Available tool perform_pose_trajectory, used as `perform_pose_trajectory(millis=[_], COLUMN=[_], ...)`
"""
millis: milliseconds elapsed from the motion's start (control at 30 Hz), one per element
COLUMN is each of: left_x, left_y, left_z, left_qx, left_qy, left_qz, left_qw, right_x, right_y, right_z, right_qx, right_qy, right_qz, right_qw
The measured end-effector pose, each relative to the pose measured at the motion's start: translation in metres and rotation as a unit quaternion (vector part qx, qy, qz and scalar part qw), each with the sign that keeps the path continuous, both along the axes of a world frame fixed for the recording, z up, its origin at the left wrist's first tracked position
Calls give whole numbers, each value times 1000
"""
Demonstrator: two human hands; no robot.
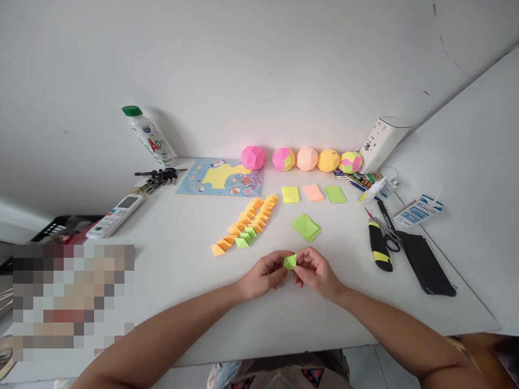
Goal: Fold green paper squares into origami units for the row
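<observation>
Between my two hands is a small folded green paper (290,262). My left hand (265,274) pinches its left side, and my right hand (318,273) pinches the right side. Just beyond my fingers lies a loose stack of green paper sheets (306,227). To the left run two slanting rows of folded orange paper pieces (245,217), with a few folded green pieces (243,241) at the near end of one row. Farther back sit pads of yellow (290,194), peach (313,193) and green (335,194) paper.
Several paper balls (307,159) line the wall beside a blue picture card (190,181). On the left are a bottle (150,138), keys (156,179) and a remote (115,216). A utility knife (379,246), scissors (391,240), glue bottle (372,190) and black pouch (427,265) lie right.
</observation>
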State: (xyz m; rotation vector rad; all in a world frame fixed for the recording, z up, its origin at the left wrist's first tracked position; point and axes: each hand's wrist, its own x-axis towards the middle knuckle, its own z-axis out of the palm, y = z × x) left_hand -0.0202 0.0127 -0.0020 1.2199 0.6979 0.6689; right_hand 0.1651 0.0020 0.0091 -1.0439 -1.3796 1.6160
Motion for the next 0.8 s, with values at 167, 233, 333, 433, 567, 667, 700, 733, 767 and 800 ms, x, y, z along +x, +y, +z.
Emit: perform_pose_trajectory(millis=[167,233,333,433,567,667,700,733,767,800], left_x=[3,4,6,7,8,7,7,6,6,5], left_y=[-2,-3,-5,-5,-4,-2,-2,-1,0,1], left_z=[2,1,0,0,2,2,2,2,2,2], left_qx=[46,75,106,131,163,191,197,200,203,206], left_qy=[-9,-1,25,42,53,83,89,94,97,96], left_qz=[-17,-12,4,6,-1,9,5,2,-3,-6], left_qw=[999,997,994,990,985,978,976,975,974,974], right_x=[-3,-4,-4,-3,-2,0,1,2,3,3], right_y=[-1,-2,-2,-2,-1,1,2,3,4,5], right_z=[-4,-5,-5,-1,2,2,2,2,1,0], right_qx=[-24,-27,-21,-19,-27,-19,-17,-13,-11,-9], right_qy=[-6,-19,-44,-65,-80,-92,-98,-101,-101,-103], right_qz=[-8,-5,11,18,24,43,45,49,52,57], right_qw=[1000,999,999,998,996,995,994,994,993,993])
